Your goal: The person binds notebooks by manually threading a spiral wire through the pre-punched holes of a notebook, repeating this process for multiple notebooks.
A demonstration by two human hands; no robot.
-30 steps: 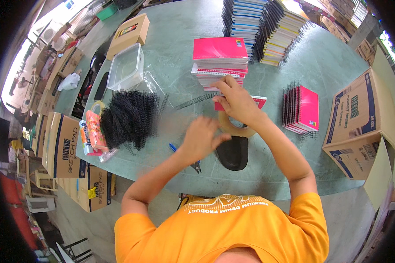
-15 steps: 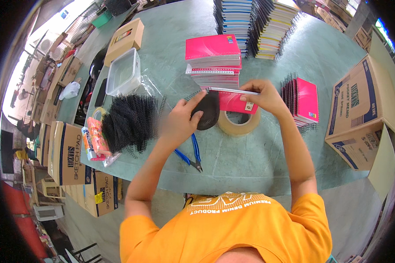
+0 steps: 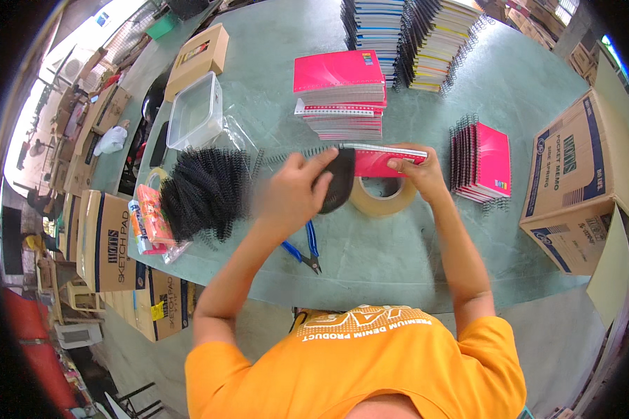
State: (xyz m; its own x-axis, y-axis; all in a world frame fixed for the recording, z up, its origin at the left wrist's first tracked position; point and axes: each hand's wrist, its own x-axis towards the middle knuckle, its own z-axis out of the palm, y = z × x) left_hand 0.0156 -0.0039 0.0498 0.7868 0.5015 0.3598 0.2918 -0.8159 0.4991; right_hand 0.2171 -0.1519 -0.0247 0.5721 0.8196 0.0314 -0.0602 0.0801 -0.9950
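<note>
From the head view, the left hand [image 3: 286, 192] pinches a black spiral wire [image 3: 307, 152] while the right hand [image 3: 419, 174] clamps a pink notebook [image 3: 384, 162], held just above the tape roll [image 3: 381, 197] on the counter [image 3: 398, 258]. Binding looks midway: one bound batch [image 3: 482, 160] stands right of the roll, two unbound pink stacks [image 3: 341, 94] lie beyond it, and one heap of spare coils [image 3: 206, 192] sits left.

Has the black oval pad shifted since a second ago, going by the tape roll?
Yes. The black oval pad lay on the table on the person's side of the tape roll; the left hand now holds it raised at the roll's left edge.
</note>
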